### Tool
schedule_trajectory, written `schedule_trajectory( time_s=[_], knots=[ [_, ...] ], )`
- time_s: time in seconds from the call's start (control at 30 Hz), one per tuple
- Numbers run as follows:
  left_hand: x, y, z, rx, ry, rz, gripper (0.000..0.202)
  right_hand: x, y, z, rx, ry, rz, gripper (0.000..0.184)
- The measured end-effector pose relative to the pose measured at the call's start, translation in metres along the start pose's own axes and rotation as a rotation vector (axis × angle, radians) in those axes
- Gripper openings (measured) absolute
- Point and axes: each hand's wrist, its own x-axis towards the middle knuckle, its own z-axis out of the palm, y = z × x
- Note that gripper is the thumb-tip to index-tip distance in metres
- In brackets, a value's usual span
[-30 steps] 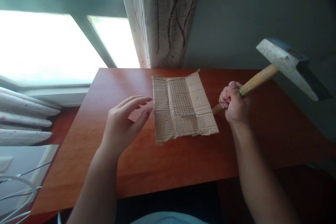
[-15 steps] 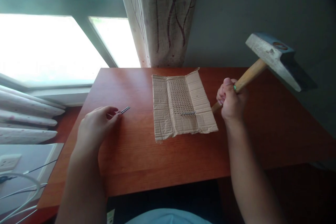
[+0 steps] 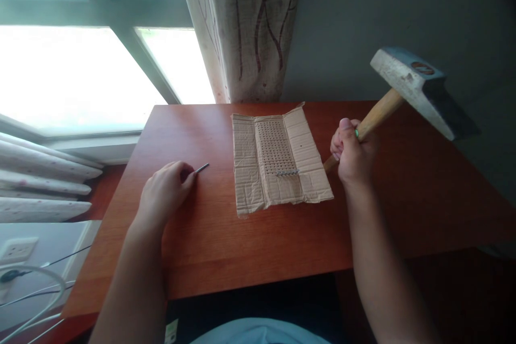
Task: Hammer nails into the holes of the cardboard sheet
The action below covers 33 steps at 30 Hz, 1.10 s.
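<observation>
The left hand (image 3: 167, 191) rests knuckles-up on the table (image 3: 282, 242), fingertips pinching what looks like a single nail (image 3: 201, 167) that points toward the cardboard (image 3: 278, 158). So slight a pinch could let it roll. Beyond, the right hand (image 3: 352, 153) is fisted low on the hammer (image 3: 419, 91), held aloft. Its heavy head could swing wide.

We seem to be in a room of a home rather than a workshop. We sit at a reddish wooden desk (image 3: 242, 247) set against a grey wall (image 3: 342, 21), beside a large window (image 3: 80, 75) with a patterned fabric curtain (image 3: 250, 27). A wall socket (image 3: 16, 250) and white cables (image 3: 32, 279) show low on the left. Flattened cardboard (image 3: 310, 172) lies on the desk, with a hammer (image 3: 419, 86) held beside it.
</observation>
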Motion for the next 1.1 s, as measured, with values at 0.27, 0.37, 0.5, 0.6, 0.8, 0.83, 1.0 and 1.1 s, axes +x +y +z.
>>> schedule_trajectory(
  time_s=[0.27, 0.37, 0.5, 0.6, 0.8, 0.83, 1.0, 1.1],
  knots=[
    [-0.004, 0.001, -0.004, -0.202, 0.132, -0.063, 0.022, -0.002, -0.003, 0.001, 0.001, -0.017, 0.015, 0.060],
    [-0.006, 0.004, -0.003, -0.320, 0.221, -0.005, 0.018, -0.002, -0.003, 0.001, -0.014, -0.013, 0.011, 0.059],
    [-0.008, 0.009, -0.001, -0.504, 0.235, 0.053, 0.014, -0.002, -0.001, 0.000, -0.021, 0.005, 0.007, 0.058],
    [-0.009, 0.015, -0.001, -0.558, 0.198, 0.084, 0.012, -0.002, -0.001, -0.001, -0.013, 0.015, 0.005, 0.059],
    [-0.011, 0.025, -0.004, -0.522, 0.221, 0.137, 0.014, -0.003, -0.001, -0.002, 0.038, 0.021, 0.003, 0.055],
    [-0.011, 0.026, -0.004, -0.526, 0.220, 0.136, 0.014, -0.003, -0.001, -0.002, 0.043, 0.021, 0.002, 0.055],
    [-0.011, 0.026, -0.001, -0.512, 0.181, 0.120, 0.019, -0.002, 0.000, -0.003, 0.026, 0.029, -0.016, 0.057],
    [-0.011, 0.026, 0.000, -0.492, 0.160, 0.126, 0.021, -0.002, 0.000, -0.004, 0.017, 0.032, -0.019, 0.057]
  ],
)
